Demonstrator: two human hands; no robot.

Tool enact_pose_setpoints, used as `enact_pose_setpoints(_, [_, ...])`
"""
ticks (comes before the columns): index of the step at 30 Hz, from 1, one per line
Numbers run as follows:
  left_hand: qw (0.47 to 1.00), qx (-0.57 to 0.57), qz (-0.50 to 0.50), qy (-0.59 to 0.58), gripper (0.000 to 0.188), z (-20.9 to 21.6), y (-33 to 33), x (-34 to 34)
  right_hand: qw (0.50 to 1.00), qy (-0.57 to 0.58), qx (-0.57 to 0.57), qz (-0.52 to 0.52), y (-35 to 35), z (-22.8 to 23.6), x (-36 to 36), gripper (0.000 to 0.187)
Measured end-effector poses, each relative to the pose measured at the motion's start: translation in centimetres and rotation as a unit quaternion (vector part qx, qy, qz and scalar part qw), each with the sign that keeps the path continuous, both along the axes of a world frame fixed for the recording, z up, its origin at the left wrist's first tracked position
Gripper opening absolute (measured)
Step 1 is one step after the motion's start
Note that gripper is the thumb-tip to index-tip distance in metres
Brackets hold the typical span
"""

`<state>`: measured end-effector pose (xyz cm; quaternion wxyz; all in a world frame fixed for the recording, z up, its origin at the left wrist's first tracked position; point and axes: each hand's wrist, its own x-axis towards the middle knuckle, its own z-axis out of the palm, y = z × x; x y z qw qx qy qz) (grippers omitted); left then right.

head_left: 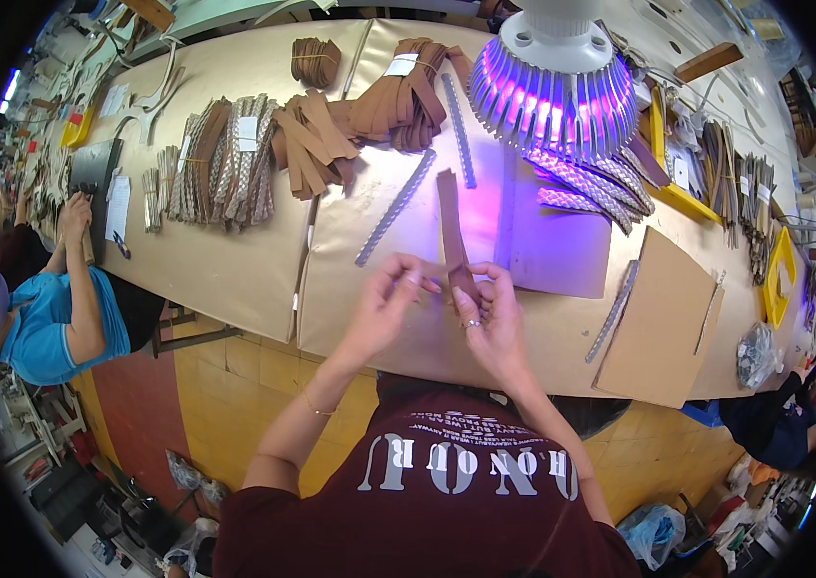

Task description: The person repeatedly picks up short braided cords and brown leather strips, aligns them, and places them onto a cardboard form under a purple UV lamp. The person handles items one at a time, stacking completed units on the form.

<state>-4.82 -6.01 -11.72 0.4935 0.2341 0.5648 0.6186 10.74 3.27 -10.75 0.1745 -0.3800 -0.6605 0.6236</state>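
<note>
Long tan workbench (235,270) fills the scene, under a purple lamp (554,91) at the far right. Near its front edge, the left hand (391,299) and right hand (487,313) both pinch the near end of a brown strap (451,231), fingers closed on it; the strap runs away across the bench. A braided strip (396,204) lies just left of it. Strap bundles (235,159) sit far left. Another person's hand (74,214) works at the left end.

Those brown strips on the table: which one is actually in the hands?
The single brown strip standing out straight from between the left hand and right hand. The other brown strips lie bundled in heaps farther back, untouched.
</note>
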Motion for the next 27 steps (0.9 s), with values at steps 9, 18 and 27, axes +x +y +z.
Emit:
enact_pose_setpoints(9, [0.923, 0.189, 0.332, 0.055, 0.023, 8.7, -3.9, -11.9, 0.982, -0.02, -0.167, -0.081, -0.8, 0.4, 6.1, 0.034])
enact_pose_setpoints(18, [0.717, -0.069, 0.091, 0.688, 0.022, 5.6, -3.6, -5.8, 0.966, -0.061, -0.235, -0.09, 0.7, 1.4, 8.2, 0.03])
enact_pose_setpoints(27, [0.876, -0.045, 0.014, 0.48, 0.034, 1.4, 1.5, 4.1, 0.971, -0.062, -0.219, -0.073, 0.6, 1.1, 7.9, 0.033])
